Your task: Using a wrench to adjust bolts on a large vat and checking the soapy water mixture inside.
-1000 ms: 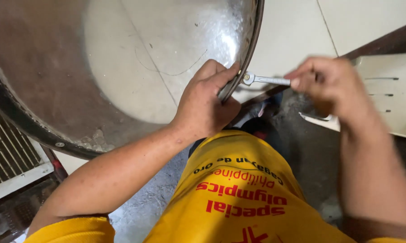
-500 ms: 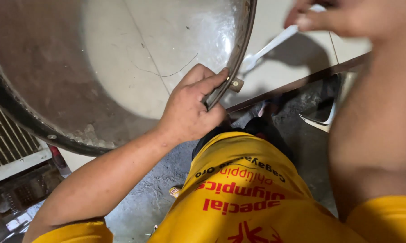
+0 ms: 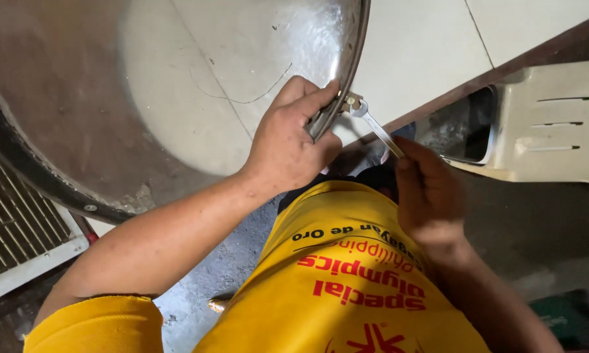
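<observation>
While left hand (image 3: 288, 147) grips drum rim (image 3: 346, 72), right hand (image 3: 431, 196) apparently clasps wrench (image 3: 376, 127).

Below me the floor (image 3: 242, 274) is rough grey concrete, stained and dusty, with a bright patch of light falling across it near my knee. Farther out lies a pale tiled surface (image 3: 425, 52), cream-coloured, with thin dark seams running between the slabs. A dark brown edge (image 3: 477, 85) cuts slantwise across it on my right. Beyond that edge rests a cream metal panel (image 3: 549, 131) with three narrow slots and a square opening. On my left a white-framed grille (image 3: 20, 235) of thin bars leans low against the ground. A dark green patch (image 3: 562, 320) shows at the lower right corner.
</observation>
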